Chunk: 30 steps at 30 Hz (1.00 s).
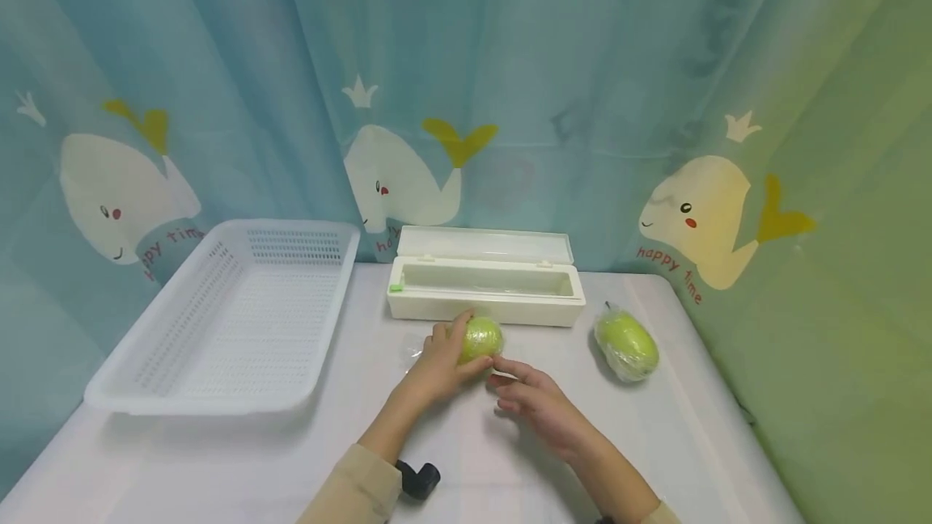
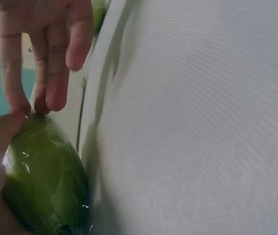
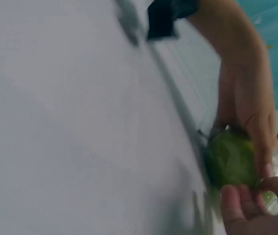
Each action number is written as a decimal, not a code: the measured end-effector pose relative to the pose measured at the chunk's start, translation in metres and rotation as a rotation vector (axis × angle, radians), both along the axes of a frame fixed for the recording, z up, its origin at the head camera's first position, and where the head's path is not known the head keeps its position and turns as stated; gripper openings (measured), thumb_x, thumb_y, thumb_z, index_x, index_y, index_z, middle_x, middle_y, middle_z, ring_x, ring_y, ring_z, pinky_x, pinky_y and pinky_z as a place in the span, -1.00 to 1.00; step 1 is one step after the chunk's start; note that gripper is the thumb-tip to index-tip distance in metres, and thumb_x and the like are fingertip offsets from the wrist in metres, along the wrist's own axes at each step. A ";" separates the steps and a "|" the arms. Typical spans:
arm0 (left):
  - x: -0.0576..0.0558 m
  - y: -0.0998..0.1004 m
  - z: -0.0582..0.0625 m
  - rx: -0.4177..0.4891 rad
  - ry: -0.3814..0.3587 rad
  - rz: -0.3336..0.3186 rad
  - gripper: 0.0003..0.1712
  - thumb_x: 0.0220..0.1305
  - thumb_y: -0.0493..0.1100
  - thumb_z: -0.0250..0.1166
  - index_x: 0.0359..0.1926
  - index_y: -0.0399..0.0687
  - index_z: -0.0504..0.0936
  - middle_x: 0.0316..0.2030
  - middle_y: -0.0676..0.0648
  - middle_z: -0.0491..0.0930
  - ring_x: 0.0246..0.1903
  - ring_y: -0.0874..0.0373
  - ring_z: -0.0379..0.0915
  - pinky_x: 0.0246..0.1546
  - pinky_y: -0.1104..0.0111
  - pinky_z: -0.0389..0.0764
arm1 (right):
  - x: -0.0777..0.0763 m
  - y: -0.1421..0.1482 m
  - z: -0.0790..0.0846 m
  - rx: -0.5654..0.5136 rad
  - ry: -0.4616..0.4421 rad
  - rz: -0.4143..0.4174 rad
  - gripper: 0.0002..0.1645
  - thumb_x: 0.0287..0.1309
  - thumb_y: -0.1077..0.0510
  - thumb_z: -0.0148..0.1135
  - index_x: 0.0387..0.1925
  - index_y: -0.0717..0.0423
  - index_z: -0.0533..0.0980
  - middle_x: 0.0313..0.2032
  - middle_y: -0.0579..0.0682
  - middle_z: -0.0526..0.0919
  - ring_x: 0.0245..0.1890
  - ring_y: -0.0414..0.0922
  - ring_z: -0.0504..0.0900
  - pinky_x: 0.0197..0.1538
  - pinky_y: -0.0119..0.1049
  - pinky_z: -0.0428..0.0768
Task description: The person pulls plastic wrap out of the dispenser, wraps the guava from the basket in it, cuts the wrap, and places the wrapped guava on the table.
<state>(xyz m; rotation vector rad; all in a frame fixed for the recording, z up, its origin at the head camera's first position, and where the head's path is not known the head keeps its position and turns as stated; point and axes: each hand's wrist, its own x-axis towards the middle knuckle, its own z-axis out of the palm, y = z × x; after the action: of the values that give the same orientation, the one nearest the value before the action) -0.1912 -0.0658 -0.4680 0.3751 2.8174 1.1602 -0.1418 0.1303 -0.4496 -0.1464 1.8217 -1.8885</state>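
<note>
A green fruit (image 1: 484,339) in clear plastic film lies on the white table in front of the long box. My left hand (image 1: 439,368) grips it from the left, thumb on the near side and fingers over the far side. From the right, my right hand (image 1: 540,409) reaches in with fingers extended, its fingertips at the fruit's end beside the left thumb. In the left wrist view, shiny film covers the fruit (image 2: 48,181). The right wrist view shows a short stem at one end of the fruit (image 3: 231,155). A second film-wrapped green fruit (image 1: 628,344) rests farther right.
Behind the fruit stands a white film-cutter-like box (image 1: 484,310) with its lid (image 1: 486,243) raised and a green piece at its left end. On the left sits a white perforated basket (image 1: 331,322). A blue curtain (image 1: 582,63) with whale prints hangs behind the table.
</note>
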 end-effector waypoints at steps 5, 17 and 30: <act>0.002 0.002 -0.001 0.025 -0.018 0.005 -0.02 0.20 0.22 0.36 0.52 0.12 0.12 0.13 -0.33 0.34 -0.02 -0.14 0.35 -0.11 0.00 0.53 | -0.009 0.004 -0.004 0.185 0.117 -0.161 -0.49 0.26 0.24 0.14 0.23 0.29 0.37 0.14 0.23 0.52 0.07 0.05 0.58 -0.03 -0.17 0.62; 0.002 0.004 -0.002 0.007 0.007 0.007 -0.04 0.19 0.18 0.36 0.51 0.10 0.13 0.13 -0.32 0.34 -0.05 -0.11 0.37 -0.14 0.04 0.54 | -0.004 -0.016 -0.003 -0.195 -0.079 -0.120 0.02 0.18 0.42 -0.05 0.50 0.43 -0.39 0.54 0.36 -0.33 0.55 0.19 -0.21 0.50 -0.03 0.02; 0.001 0.000 -0.003 -0.001 0.018 -0.008 -0.03 0.15 0.17 0.41 0.49 0.16 0.15 0.09 -0.30 0.34 -0.05 -0.11 0.35 -0.15 0.03 0.54 | -0.015 -0.016 -0.002 -0.157 -0.068 -0.234 0.11 0.08 0.43 -0.07 0.54 0.25 -0.42 0.56 0.27 -0.41 0.56 0.20 -0.33 0.52 0.11 -0.22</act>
<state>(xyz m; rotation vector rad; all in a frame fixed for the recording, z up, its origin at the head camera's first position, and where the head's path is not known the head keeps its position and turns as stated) -0.1900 -0.0659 -0.4712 0.3985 2.8292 1.1602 -0.1568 0.1145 -0.4520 0.0795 1.7061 -2.1702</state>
